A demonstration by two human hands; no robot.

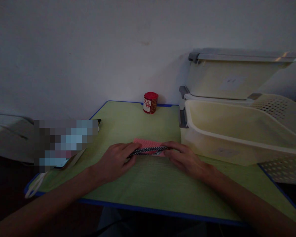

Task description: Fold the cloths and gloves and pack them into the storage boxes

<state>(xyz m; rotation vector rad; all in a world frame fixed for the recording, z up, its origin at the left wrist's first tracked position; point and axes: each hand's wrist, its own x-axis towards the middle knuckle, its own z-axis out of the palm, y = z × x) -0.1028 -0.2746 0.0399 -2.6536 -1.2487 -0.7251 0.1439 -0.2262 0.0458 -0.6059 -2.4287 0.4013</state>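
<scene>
My left hand and my right hand are closed on opposite ends of a narrow, folded black-and-white checked cloth. Thumb and fingers pinch it at each end, and the fingers hide those ends. Right behind and partly under it is a pink patterned piece, which looks like cloth. Both hands are low over the middle of the green table. Whether the pink piece is held too or only lies there, I cannot tell.
A red roll with a white label stands at the table's back edge by the wall. To the right is a large cream plastic bin with its lid raised. A blurred-out item with a white strap lies at the left.
</scene>
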